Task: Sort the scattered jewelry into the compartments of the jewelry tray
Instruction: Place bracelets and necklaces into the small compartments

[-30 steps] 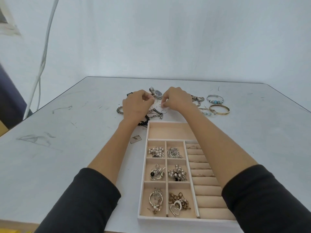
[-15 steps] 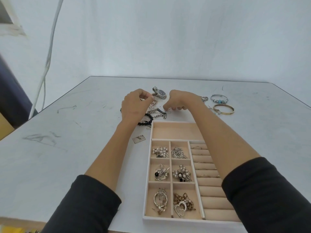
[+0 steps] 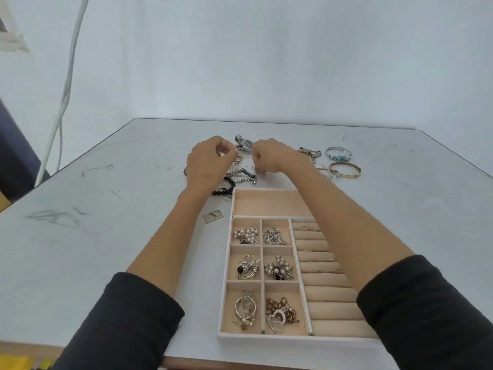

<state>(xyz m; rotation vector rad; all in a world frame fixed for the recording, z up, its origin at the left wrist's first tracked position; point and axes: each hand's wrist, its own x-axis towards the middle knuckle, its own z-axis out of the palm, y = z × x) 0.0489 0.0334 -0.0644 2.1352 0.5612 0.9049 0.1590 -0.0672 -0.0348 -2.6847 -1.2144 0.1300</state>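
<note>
A thin chain (image 3: 238, 163) is pinched by the curled left hand (image 3: 210, 161); the right hand (image 3: 272, 156) is curled likewise, but what it holds cannot be told.

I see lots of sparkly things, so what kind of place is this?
Probably a plain workroom rather than a shop: a scuffed grey table against a bare white wall, white cables hanging at the left, and one half-filled jewelry tray.

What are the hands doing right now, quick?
Left hand: fingers curled, pinching a silver chain.
Right hand: fingers curled; whether it holds anything cannot be told.
</note>
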